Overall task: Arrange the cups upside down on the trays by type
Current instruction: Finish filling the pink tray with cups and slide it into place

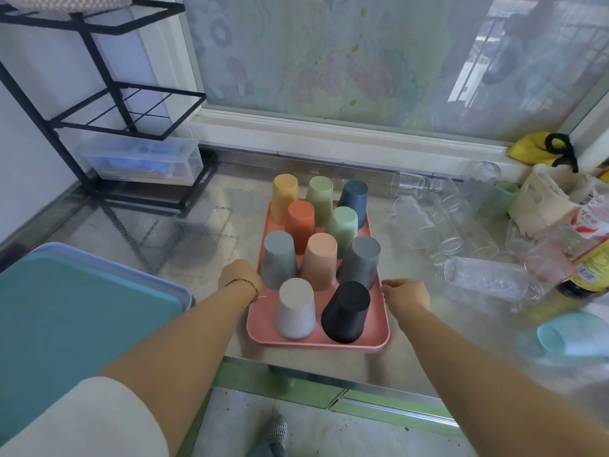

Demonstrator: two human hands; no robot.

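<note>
A pink tray [263,328] sits on the steel counter and holds several coloured plastic cups upside down, among them a black cup [345,311], a white cup [296,308] and an orange cup [300,222]. My left hand [240,277] grips the tray's left rim, fingers curled round the edge. At the tray's right rim my right hand [407,293] does the same. To the right of the tray several clear glass cups [484,278] lie on their sides or stand jumbled. A light blue cup [570,334] lies on its side at the far right.
A stack of teal and lilac trays [82,311] lies at the left. A black wire rack [108,103] with a clear storage box [145,159] stands at the back left. A cream basket [543,199], a bottle [590,252] and a yellow cloth [530,148] crowd the right side. A window runs along the back.
</note>
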